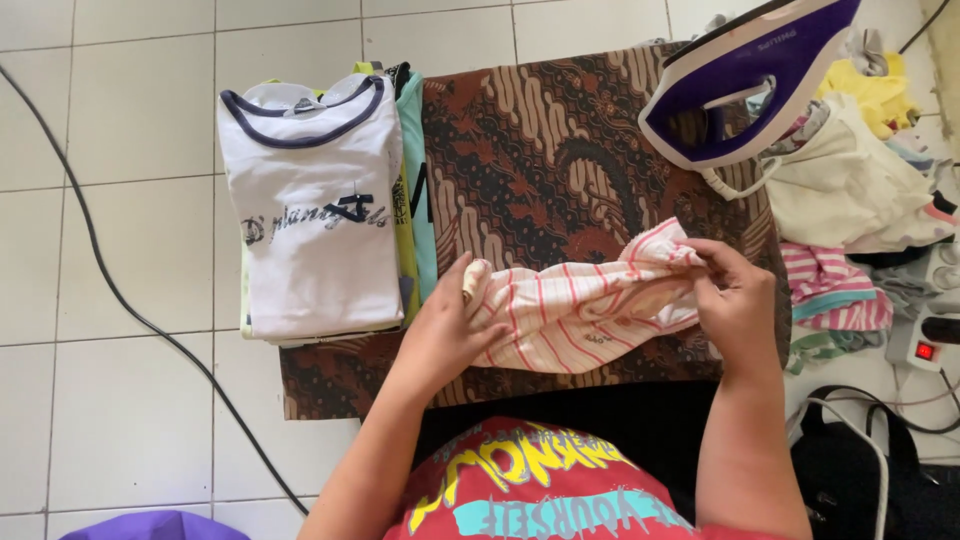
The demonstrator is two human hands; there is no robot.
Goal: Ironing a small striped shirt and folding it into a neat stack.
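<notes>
Centrally, at six o'clock, both hands pinch a cream cloth with red stripes (580, 315) on a brown batik-covered board (530, 150). Left hand (445, 330) grips its left end; right hand (735, 300) pinches its bunched upper right edge. Folded white shirt (315, 210) lies at ten o'clock; purple iron (750, 75) at one.

Lighting: bright, even daylight, strongest at the right edge, where the white tiled floor (120, 200) looks washed out. Shadows soft and faint. Focus sharp throughout, without motion blur.
</notes>
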